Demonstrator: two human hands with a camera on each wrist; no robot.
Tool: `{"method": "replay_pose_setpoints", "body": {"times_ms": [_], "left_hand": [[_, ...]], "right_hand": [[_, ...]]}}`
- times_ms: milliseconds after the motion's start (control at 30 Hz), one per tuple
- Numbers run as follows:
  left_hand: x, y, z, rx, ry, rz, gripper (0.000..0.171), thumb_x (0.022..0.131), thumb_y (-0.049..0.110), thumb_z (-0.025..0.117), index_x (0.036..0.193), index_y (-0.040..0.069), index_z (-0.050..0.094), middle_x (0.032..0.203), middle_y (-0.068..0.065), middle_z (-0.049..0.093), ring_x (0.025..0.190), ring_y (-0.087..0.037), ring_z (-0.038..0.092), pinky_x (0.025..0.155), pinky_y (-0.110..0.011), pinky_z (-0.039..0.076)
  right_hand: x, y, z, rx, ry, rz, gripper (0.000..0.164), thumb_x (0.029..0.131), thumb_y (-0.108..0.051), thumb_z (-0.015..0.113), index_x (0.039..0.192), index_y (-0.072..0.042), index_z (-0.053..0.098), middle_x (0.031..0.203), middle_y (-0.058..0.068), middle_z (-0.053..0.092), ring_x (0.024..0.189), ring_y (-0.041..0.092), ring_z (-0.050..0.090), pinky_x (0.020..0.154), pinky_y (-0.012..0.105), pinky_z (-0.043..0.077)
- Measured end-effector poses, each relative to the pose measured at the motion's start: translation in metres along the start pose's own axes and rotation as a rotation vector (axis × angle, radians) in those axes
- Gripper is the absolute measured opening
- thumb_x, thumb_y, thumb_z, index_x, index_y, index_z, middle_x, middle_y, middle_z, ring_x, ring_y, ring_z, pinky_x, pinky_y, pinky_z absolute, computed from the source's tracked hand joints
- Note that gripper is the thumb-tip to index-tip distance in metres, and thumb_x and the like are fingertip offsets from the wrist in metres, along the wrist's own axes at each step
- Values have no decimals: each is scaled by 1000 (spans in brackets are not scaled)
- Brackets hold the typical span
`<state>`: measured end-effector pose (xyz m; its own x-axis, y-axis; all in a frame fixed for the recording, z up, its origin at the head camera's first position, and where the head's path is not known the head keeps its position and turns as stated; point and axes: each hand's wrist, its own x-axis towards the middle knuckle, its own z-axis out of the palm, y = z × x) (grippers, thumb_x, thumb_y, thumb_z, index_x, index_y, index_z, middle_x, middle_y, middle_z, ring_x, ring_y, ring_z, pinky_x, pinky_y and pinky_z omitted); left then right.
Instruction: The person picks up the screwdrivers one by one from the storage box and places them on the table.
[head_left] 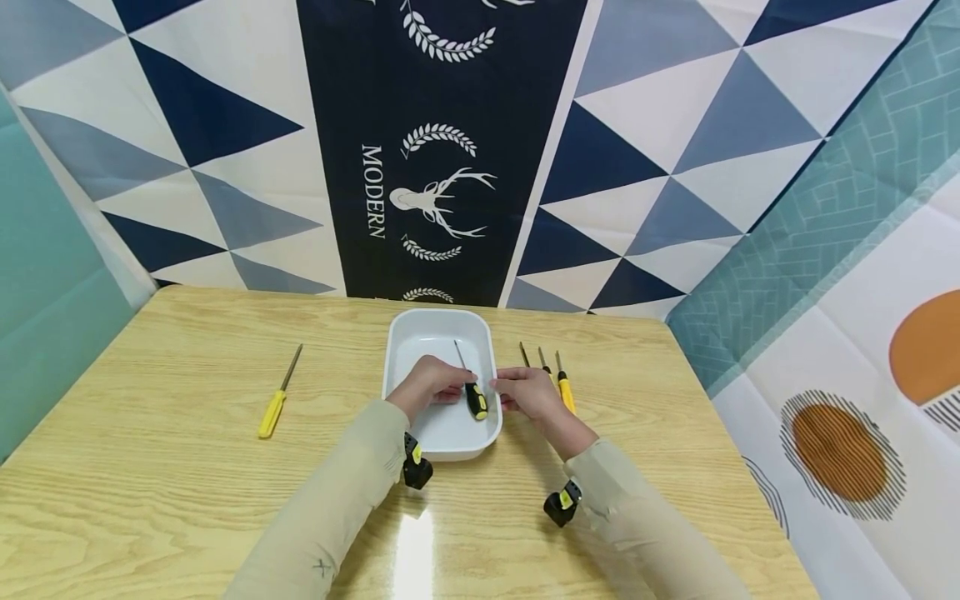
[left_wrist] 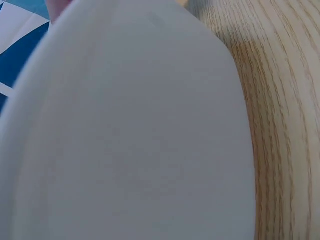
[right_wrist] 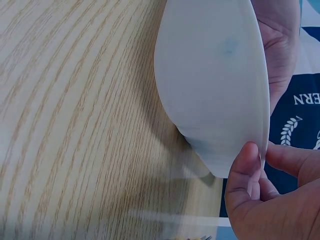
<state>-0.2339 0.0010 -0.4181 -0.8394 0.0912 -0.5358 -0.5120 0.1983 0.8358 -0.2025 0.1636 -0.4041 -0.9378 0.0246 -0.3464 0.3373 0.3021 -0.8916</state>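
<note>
A white rectangular tray [head_left: 438, 315] stands on the table, and a screwdriver [head_left: 476, 402] with a black-and-yellow handle is inside it, its shaft toward the far end. My left hand [head_left: 426, 385] reaches over the tray's left side and pinches the screwdriver near the top of its handle. With thumb and fingers, my right hand [head_left: 531, 392] pinches the tray's right rim; the right wrist view shows this hand [right_wrist: 280, 195] close up. The tray wall [left_wrist: 150, 125] fills most of the left wrist view and hides the left hand's fingers there.
On the wooden table [head_left: 187, 500], a yellow-handled screwdriver [head_left: 273, 413] lies to the left. Three more screwdrivers [head_left: 566, 392] lie right of the tray, partly behind my right hand. A patterned cloth [head_left: 442, 167] hangs at the table's back edge.
</note>
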Motion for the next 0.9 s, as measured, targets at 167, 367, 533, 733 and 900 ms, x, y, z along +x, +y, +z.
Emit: {"method": "replay_pose_setpoints", "body": {"times_ms": [167,367,533,733,900], "left_hand": [[1,1,1,9,17,-18,32,76,14,75,102,-2,64,84,-7,63,70,-13,60,74,-25,57],[2,-1,3,30,32,-22,33,76,14,75,102,-2,64,85,-8,64,71,-14,60,75,-26,57],[2,-1,6,41,33,-23,31,76,13,75,100,-2,64,82,-8,66,67,-13,60,73,-25,57],[2,-1,9,31,48,-28,33,76,11,74,102,-3,59,78,-8,65,61,-12,60,67,-25,58],[4,1,10,38,54,-46,33,76,11,74,102,-3,58,76,-8,64,57,-12,60,64,-24,58]], "right_hand": [[-1,-1,1,3,8,15,29,88,-10,62,114,4,62,95,14,66,69,13,59,61,21,53],[-1,0,0,-5,14,18,28,89,-11,62,114,2,62,96,13,66,68,12,58,62,22,54],[-1,1,1,3,10,15,27,89,-10,62,113,2,62,93,11,65,67,13,57,63,23,54],[-1,1,1,3,10,6,26,89,-10,62,112,3,63,92,12,66,67,13,58,64,24,55],[-1,1,0,2,16,13,27,88,-10,63,112,2,63,93,11,66,66,13,57,64,24,55]]}}
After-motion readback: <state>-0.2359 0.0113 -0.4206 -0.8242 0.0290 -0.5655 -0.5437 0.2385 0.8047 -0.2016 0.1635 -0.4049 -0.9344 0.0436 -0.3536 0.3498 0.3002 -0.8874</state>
